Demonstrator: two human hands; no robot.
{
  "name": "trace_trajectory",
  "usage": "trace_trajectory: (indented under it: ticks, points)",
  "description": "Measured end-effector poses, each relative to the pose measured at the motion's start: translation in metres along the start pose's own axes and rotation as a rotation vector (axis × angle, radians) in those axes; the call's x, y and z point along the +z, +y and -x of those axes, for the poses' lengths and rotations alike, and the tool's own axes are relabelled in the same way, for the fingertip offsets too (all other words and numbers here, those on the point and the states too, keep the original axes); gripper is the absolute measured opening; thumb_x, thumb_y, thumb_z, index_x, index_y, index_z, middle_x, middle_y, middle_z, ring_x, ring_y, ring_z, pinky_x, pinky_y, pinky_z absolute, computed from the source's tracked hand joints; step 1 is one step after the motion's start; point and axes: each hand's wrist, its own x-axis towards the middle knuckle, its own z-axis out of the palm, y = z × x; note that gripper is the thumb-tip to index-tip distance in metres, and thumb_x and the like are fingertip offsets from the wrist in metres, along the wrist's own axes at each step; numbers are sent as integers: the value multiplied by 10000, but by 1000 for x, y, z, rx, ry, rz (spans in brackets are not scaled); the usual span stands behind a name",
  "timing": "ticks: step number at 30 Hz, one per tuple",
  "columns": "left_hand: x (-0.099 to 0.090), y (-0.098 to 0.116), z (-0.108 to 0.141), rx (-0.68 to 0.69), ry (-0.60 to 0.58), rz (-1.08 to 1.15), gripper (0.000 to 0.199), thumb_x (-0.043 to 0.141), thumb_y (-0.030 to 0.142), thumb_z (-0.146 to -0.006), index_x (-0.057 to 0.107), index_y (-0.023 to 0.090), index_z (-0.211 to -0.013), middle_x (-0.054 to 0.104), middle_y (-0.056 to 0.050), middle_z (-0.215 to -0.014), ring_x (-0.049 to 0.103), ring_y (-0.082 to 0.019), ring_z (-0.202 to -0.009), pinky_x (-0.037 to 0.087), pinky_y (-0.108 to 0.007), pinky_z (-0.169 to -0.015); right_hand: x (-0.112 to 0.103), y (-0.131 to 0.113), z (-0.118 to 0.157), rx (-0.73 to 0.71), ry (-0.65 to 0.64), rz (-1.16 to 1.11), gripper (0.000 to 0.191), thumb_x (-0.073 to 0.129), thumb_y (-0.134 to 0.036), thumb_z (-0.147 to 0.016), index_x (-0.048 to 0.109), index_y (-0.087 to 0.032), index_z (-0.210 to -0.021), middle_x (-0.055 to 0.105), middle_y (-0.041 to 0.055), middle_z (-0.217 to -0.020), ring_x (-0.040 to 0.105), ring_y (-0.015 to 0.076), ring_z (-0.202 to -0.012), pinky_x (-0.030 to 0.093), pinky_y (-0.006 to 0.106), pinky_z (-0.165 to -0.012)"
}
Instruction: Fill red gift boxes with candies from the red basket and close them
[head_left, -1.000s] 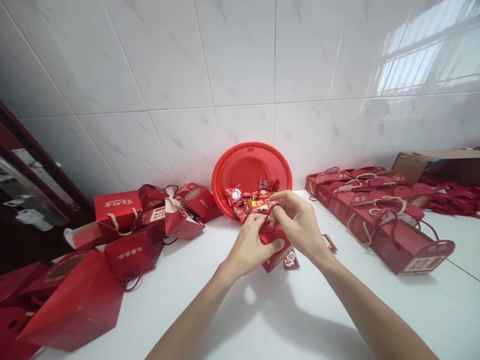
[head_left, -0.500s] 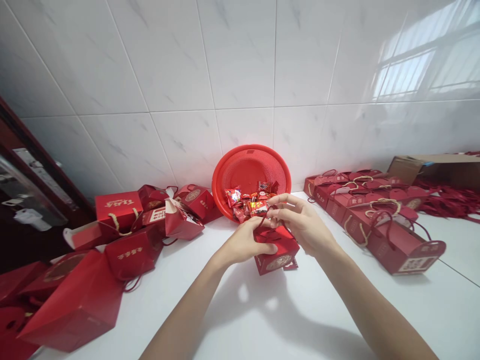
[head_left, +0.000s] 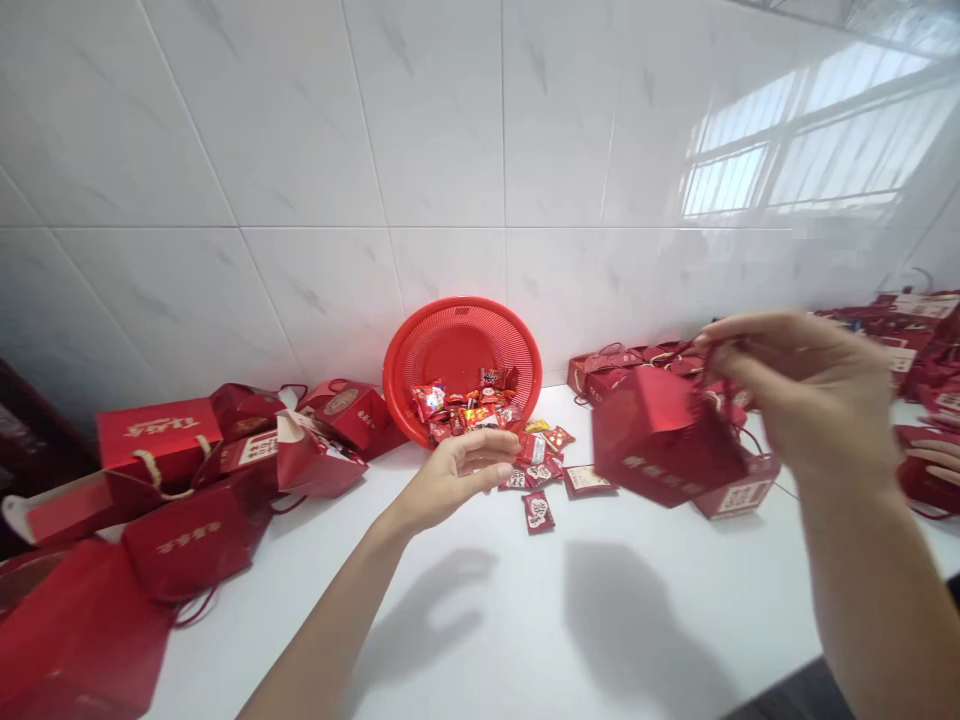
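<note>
Right hand point(head_left: 814, 390): pinches the box point(head_left: 649, 440) near its top, I think; blur hides the exact grip.
Box: now raised over the worktop point(head_left: 525, 620), left of this hand.
Left hand point(head_left: 455, 475): has released it; free, loosely spread near the sweets point(head_left: 538, 512).

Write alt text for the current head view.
A person's right hand holds a red box by its cord above a white table, while the open left hand hovers before a red basket of wrapped sweets. More red boxes lie on both sides.
</note>
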Motion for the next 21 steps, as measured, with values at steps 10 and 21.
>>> trace_trajectory:
  ticks: [10,21]
  points:
    - [76,-77,17,-144,-384,-163,233,707,282,-776,756,161,-968,740,-84,-969,675,-216,-902,517,-340,-860,-118,38,-41,5,237,388,97,719,-167,-719,727,-248,-772,678,41,-792,620,194,-725,500,365,-697]
    - [107,-89,42,-237,-238,-162,175,605,153,-707,768,161,-772,686,-72,-885,633,-219,-856,490,-305,-720,-141,174,-38,329,41,387,78,679,-123,-607,672,-197,-629,662,7,-574,560,143,-502,469,270,-511]
